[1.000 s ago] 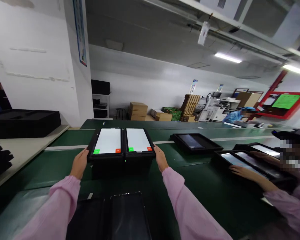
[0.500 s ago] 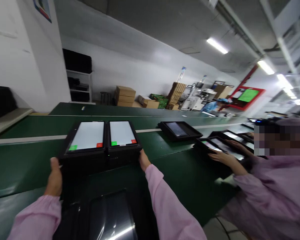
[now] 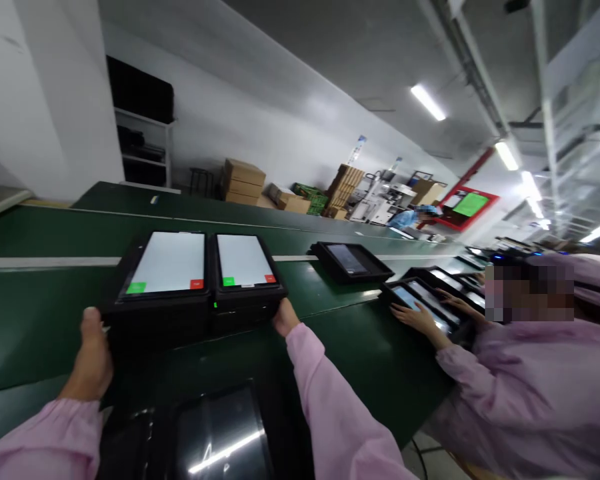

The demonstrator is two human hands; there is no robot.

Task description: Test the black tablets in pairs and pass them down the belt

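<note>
A black tray [image 3: 155, 327] lies ahead of me with two tablets in it. The left tablet [image 3: 170, 260] and the right tablet [image 3: 243, 257] both show white screens with a green and a red square in the lower corners. My left hand [image 3: 91, 357] grips the tray's left end, thumb up, its other fingers hidden. At the opposite end my right hand [image 3: 285, 317] is closed on the near right corner. Closer to me, below the tray, is a dark-screened tablet [image 3: 220, 433] in a black holder, reflecting a ceiling light.
Beyond, on the green table [image 3: 325, 333], sits another black tray [image 3: 375, 267] with one dark tablet. To the right a co-worker in pink [image 3: 525, 380] has both hands on a tray of tablets [image 3: 420, 303]. Cardboard boxes [image 3: 243, 180] stand by the back wall.
My view has tilted and turned a little to the right. Both hands keep their hold on the tray, which shows little movement. The co-worker's hands stay on their tray.
</note>
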